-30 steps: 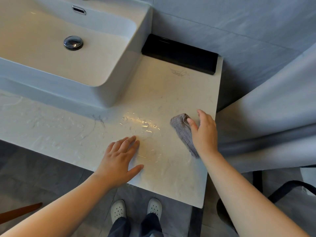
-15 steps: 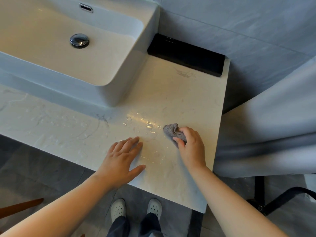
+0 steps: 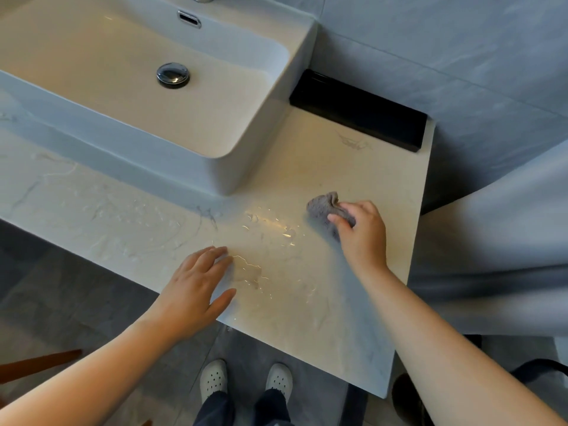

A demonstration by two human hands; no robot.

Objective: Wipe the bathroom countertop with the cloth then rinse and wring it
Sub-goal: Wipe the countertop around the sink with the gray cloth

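A small grey cloth (image 3: pixel 322 206) lies bunched on the pale marble countertop (image 3: pixel 353 176), right of the basin. My right hand (image 3: pixel 362 232) grips its near end with curled fingers, and part of the cloth is hidden under the palm. Streaks and beads of water (image 3: pixel 267 224) shine on the countertop just left of the cloth. My left hand (image 3: pixel 196 287) rests flat on the wet front edge of the countertop, fingers straight. The white vessel basin (image 3: pixel 264 142) sits to the left, its chrome drain plug (image 3: pixel 172 75) in the middle.
A black box (image 3: pixel 359 110) lies against the wall at the back right of the countertop. A grey curtain (image 3: pixel 491 241) hangs just right of the counter's edge. My shoes (image 3: pixel 246 381) stand on the grey tiled floor below. A wooden piece (image 3: pixel 40 362) shows at lower left.
My right hand first drew the cloth toward the front and left, bunching it, then pushed it back and slightly right. My left hand stayed flat on the counter.
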